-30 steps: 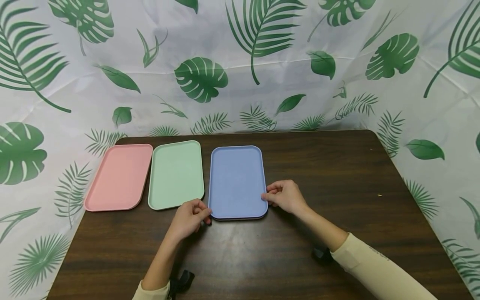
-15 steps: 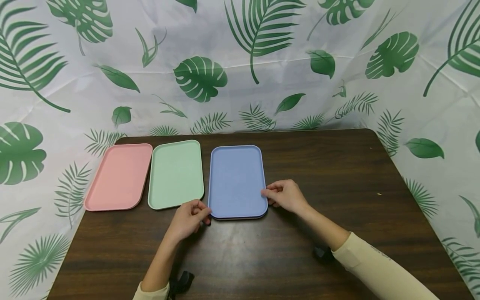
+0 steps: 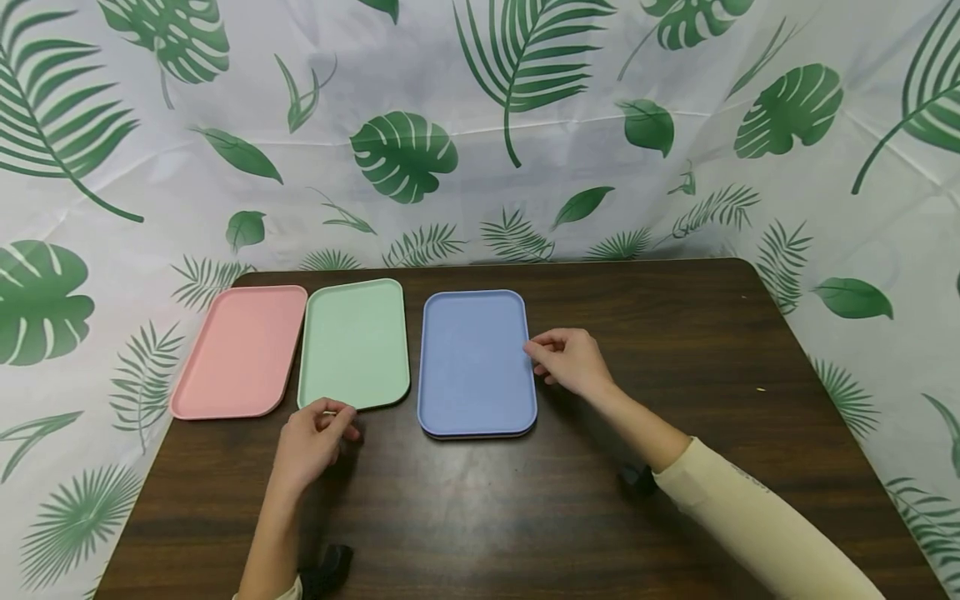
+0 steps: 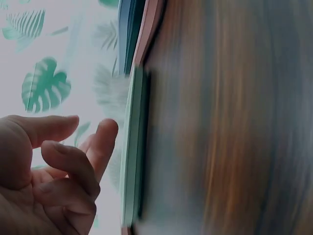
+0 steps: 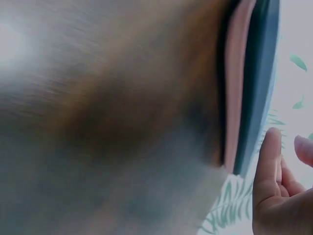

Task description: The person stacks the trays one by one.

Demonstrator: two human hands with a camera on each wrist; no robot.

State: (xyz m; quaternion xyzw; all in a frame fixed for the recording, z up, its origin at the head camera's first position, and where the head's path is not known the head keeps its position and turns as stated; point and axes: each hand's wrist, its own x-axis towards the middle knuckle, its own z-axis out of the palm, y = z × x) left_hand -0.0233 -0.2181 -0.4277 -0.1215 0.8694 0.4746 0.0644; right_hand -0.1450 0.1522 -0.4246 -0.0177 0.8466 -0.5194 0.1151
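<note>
Head view: Two hands attend a row of trays on a dark wood-grain table (image 3: 637,317). The blue tray (image 3: 476,362) lies at the row's right end, with the mint-green tray (image 3: 354,342) at its nine o'clock and the pink tray (image 3: 240,350) beyond. The right hand (image 3: 576,362) stands at the blue tray's three o'clock, fingertips at the rim; the left hand (image 3: 306,442) is at the green tray's seven o'clock (contact is hard to call from where I stand).

Left wrist view: Thumb and forefinger are apart, the others bent, with no tray between them. Toward twelve o'clock a pink edge (image 4: 147,34) shows beneath the blue; fingertips should, I judge, bear on both layers together, lest the upper one slide.

Right wrist view: At four o'clock, thumb and forefinger are parted, clamped on nothing visible. A light, level touch would likely serve better than a one-sided pinch.
</note>
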